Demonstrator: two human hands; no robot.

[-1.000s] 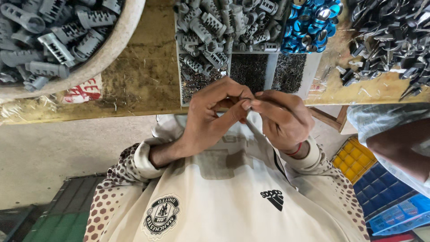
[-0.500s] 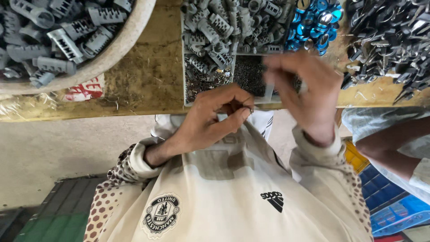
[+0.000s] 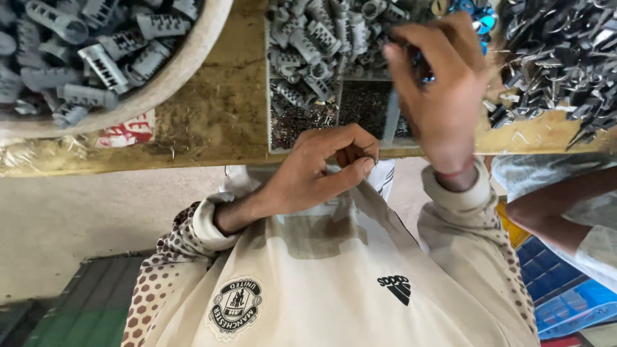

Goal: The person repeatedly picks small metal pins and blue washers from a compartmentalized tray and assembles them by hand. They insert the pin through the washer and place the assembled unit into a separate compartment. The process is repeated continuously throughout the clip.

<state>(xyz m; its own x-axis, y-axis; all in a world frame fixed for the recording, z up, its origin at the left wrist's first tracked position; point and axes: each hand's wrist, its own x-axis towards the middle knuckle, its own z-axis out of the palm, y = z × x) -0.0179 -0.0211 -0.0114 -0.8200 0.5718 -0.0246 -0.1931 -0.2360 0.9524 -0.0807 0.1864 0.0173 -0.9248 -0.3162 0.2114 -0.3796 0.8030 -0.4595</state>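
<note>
With my left hand (image 3: pixel 308 177) pinched shut on a small part I could barely see near the tabletop (image 3: pixel 218 122) edge, my right hand (image 3: pixel 443 83) reached, fingers loosely curled, over the grey plastic clips (image 3: pixel 315 38); picking just one, cleanly, seemed wisest.

A worn wooden bench (image 3: pixel 225 109) carries a round basin (image 3: pixel 186 64), a divided tray (image 3: pixel 268 122) (grey plastic parts inside) and loose metal clips (image 3: pixel 559 58).

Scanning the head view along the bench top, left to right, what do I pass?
Round bowl of grey plastic parts → red-and-white label → clear divided tray of grey parts → right hand reaching over it → loose pile of dark metal pieces.
</note>
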